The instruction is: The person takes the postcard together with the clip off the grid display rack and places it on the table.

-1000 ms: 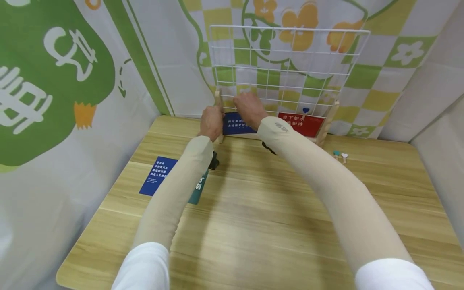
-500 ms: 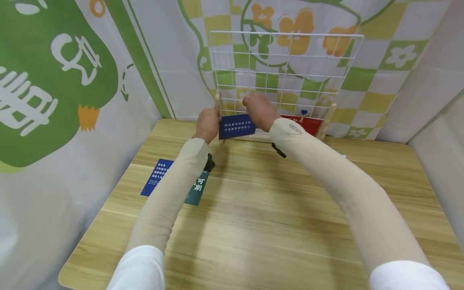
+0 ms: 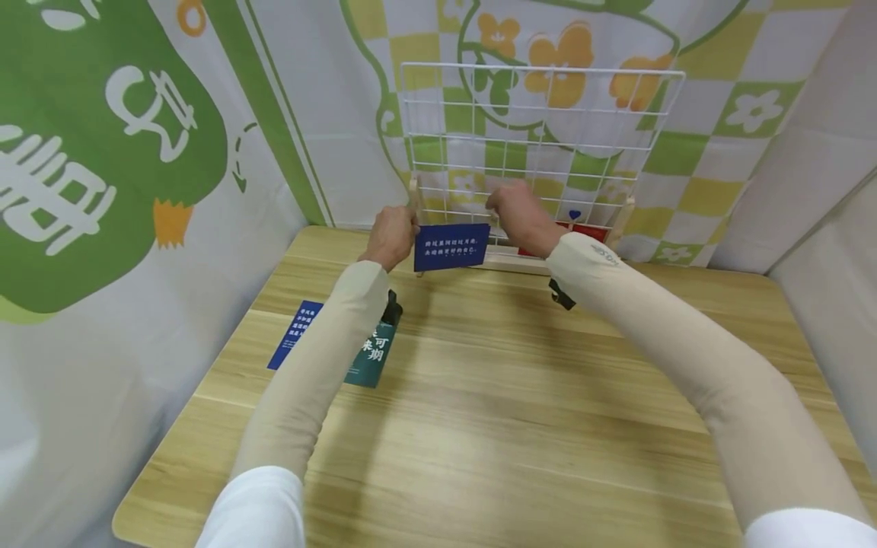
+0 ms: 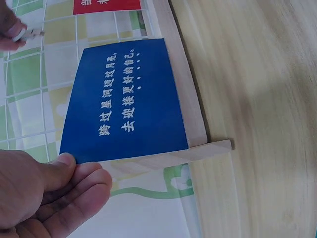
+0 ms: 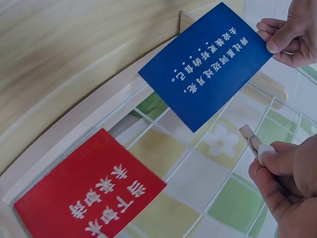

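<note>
My left hand [image 3: 390, 237] pinches the corner of a blue card with white writing [image 4: 124, 99] between thumb and fingers. The card is in front of the lower left of a white wire grid [image 3: 541, 69], tilted a little. My right hand [image 3: 522, 215] is to the right of the card, apart from it. Between its thumb and forefinger it pinches a small wooden clothespin [image 5: 251, 142] with a white top. A red card [image 5: 89, 188] is at the grid's lower right; in the head view my right hand partly covers it, and a blue heart clothespin [image 3: 575, 215] shows at its top.
Wooden feet and a wooden base bar [image 3: 514, 263] support the grid at the table's back edge. Another blue card [image 3: 293, 335] and a green card [image 3: 373, 359] lie on the table [image 3: 493, 411] at left, partly under my left sleeve. A printed curtain hangs behind.
My right hand has moved right, away from the blue card, uncovering its right side. The left hand still holds the card, which has come slightly lower and forward from the grid.
</note>
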